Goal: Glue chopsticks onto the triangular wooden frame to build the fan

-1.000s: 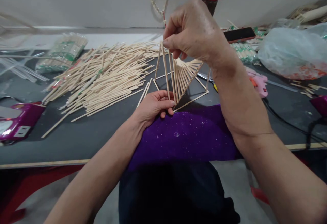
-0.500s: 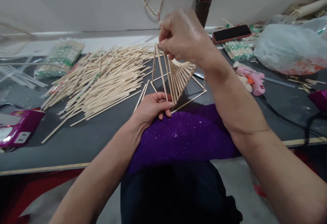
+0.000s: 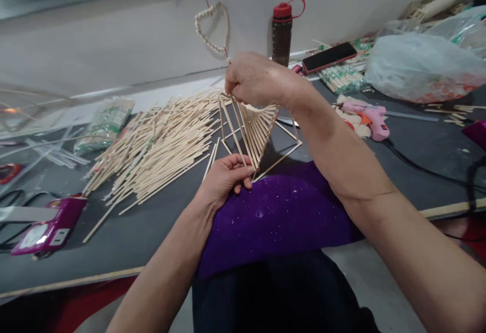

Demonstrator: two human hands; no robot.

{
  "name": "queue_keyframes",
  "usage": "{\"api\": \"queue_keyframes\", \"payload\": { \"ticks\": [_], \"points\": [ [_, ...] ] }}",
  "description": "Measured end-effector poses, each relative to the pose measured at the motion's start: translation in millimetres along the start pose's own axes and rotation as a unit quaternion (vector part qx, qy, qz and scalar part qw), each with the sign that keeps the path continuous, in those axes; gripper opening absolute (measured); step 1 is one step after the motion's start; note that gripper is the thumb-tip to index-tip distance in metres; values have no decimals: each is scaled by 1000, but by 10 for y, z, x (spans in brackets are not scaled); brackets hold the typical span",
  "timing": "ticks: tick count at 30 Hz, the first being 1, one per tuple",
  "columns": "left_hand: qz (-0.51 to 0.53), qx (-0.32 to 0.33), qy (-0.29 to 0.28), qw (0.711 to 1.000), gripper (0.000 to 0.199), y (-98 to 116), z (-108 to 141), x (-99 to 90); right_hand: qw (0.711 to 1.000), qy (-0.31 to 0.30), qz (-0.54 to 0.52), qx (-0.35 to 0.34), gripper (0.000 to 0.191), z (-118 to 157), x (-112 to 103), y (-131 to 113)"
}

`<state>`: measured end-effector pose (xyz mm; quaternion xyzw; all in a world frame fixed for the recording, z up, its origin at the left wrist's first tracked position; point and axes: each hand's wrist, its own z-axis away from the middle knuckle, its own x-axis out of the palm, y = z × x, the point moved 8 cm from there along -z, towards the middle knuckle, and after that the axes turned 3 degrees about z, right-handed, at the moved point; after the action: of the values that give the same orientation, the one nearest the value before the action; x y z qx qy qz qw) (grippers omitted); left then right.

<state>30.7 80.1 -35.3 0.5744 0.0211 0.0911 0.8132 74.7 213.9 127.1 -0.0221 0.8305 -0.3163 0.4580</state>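
A framework of thin wooden sticks (image 3: 262, 133) stands on the grey table, with a fan of closely set slanting sticks on its near side. My left hand (image 3: 230, 175) pinches the lower end of a wooden stick (image 3: 236, 138) at the frame's near bottom corner, thumb and fingers closed. Over the top of the framework is my right hand (image 3: 256, 77), its fingers closed at the upper ends of the sticks. What exactly the right fingertips grip is mostly hidden behind the hand. Below the near corner lies a purple cloth (image 3: 281, 216), over the table edge and my lap.
A large heap of loose sticks (image 3: 170, 146) lies to the left, beside a magenta tool (image 3: 53, 229). On the right are a pink glue gun (image 3: 374, 118) with a cord, a phone (image 3: 329, 58) and a plastic bag (image 3: 421, 65). A dark bottle (image 3: 281, 37) stands behind.
The camera view has shifted, showing more wall and more of the table's left side. My right hand sits lower over the framework; my left hand keeps its pinch at the bottom corner.
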Motion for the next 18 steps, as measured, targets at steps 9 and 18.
{"api": "queue_keyframes", "payload": {
  "ticks": [9,18],
  "points": [
    [-19,-21,6,1000,21,13,26,16,991,-129,42,6,15,-184,96,167],
    [-29,-28,15,999,21,2,25,-10,991,-117,-58,-32,17,-202,116,303]
  ]
}}
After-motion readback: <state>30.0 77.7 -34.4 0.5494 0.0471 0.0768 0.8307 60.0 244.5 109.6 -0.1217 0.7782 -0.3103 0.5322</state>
